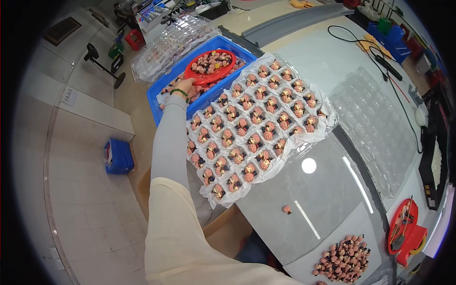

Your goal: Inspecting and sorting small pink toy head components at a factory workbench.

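Note:
My left hand (183, 88), with a green bead bracelet at the wrist, grips the near left rim of a round red tray (230, 72). Small pink-haired figurine pieces (209, 62) fill that tray. It rests over a blue bin (154, 100), where more of the same pieces lie. Just right of the bin, a clear compartment tray lined with white tissue (244, 190) holds rows of pink-and-black figurines (269, 129). Only a sliver of my right hand (321, 283) shows at the lower edge, beside a heap of figurine pieces (344, 259); its fingers are hidden.
One loose piece (287, 209) lies on the grey tabletop (304, 185). Empty clear blister trays (373, 123) sit at right, and others are stacked (173, 45) at back left. A red tool dish (403, 228) stands lower right. A blue crate (118, 156) is on the floor.

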### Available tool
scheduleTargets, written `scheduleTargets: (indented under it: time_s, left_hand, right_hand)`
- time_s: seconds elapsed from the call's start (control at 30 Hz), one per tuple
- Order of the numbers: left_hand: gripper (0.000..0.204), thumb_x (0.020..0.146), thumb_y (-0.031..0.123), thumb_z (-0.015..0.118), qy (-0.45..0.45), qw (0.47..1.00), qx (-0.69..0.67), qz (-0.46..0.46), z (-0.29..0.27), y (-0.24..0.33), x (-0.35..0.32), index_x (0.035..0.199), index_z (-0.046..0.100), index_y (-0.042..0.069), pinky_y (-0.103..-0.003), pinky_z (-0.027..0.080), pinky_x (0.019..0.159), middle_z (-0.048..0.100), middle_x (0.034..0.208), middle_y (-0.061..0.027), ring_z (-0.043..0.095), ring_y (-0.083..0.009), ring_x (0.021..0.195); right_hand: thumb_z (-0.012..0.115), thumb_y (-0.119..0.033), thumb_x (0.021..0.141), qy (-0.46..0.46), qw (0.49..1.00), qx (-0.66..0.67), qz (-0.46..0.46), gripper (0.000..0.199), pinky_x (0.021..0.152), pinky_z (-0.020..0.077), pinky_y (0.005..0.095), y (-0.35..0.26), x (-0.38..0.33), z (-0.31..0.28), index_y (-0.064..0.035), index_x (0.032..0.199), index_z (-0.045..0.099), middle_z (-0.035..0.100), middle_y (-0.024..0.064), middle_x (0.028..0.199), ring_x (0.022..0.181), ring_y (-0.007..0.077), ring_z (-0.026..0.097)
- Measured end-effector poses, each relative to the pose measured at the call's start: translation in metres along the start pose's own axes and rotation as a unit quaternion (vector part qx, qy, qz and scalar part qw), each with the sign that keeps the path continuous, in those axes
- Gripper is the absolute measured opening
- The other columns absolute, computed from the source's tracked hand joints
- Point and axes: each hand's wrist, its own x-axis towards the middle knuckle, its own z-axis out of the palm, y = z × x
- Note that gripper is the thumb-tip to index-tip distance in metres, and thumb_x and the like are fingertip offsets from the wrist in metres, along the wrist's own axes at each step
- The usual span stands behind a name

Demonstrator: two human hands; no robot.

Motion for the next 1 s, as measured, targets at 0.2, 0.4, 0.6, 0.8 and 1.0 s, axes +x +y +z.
scheduleTargets:
  time_s: [0.2, 0.4, 0.6, 0.8, 1.0]
  left_hand:
    - [0.013, 0.079, 0.006, 0.058, 0.127, 0.986, -0.002, 0.105, 0.029, 0.006, -0.031, 0.088, 0.055, -0.003, -0.023, 0.047, 0.039, 0.061, 0.069, -0.0112, 0.06, -0.0183, 0.047]
    - [0.015, 0.078, 0.008, 0.057, 0.084, 0.983, -0.035, 0.159, 0.008, 0.014, -0.074, 0.078, 0.054, -0.007, -0.024, 0.044, 0.039, 0.061, 0.068, -0.0128, 0.057, -0.0167, 0.046]
    - [0.011, 0.081, 0.01, 0.059, -0.04, 0.957, -0.055, 0.282, 0.02, 0.022, -0.185, 0.079, 0.057, -0.001, -0.02, 0.043, 0.046, 0.059, 0.067, -0.0072, 0.056, -0.0122, 0.055]
    - [0.015, 0.083, 0.016, 0.062, -0.13, 0.954, 0.012, 0.27, 0.037, -0.033, -0.295, 0.087, 0.061, 0.002, -0.015, 0.04, 0.047, 0.06, 0.07, -0.0015, 0.055, -0.0068, 0.057]
    - [0.009, 0.083, 0.013, 0.06, -0.247, 0.955, -0.048, 0.157, 0.101, -0.168, -0.401, 0.084, 0.058, 0.005, -0.016, 0.045, 0.047, 0.058, 0.07, -0.0009, 0.055, -0.0076, 0.057]
  right_hand:
    - [0.053, -0.019, 0.076, -0.037, 0.996, -0.082, 0.016, 0.024, 0.074, 0.0414, 0.0463, 0.014, 0.003, 0.001, -0.0001, 0.091, 0.058, 0.056, 0.0219, 0.085, 0.083, 0.0392, 0.05]
    - [0.053, -0.017, 0.077, -0.217, 0.91, 0.149, 0.322, 0.026, 0.076, 0.042, 0.0456, -0.027, 0.049, -0.044, 0.0006, 0.095, 0.058, 0.057, 0.0221, 0.09, 0.087, 0.0384, 0.05]
    - [0.047, 0.0, 0.071, 0.008, 0.936, 0.248, 0.25, 0.015, 0.066, 0.0375, 0.0409, -0.032, 0.054, -0.044, 0.0017, 0.086, 0.05, 0.047, 0.0187, 0.08, 0.074, 0.0351, 0.045]
    - [0.054, -0.001, 0.071, 0.056, 0.933, 0.284, 0.214, 0.013, 0.064, 0.04, 0.039, -0.027, 0.06, -0.041, -0.0008, 0.084, 0.054, 0.053, 0.0148, 0.08, 0.073, 0.0326, 0.049]
    - [0.057, 0.002, 0.071, 0.15, 0.879, 0.426, 0.153, 0.017, 0.059, 0.0417, 0.0359, -0.015, 0.038, -0.052, -0.0004, 0.087, 0.057, 0.055, 0.0135, 0.079, 0.067, 0.0293, 0.051]
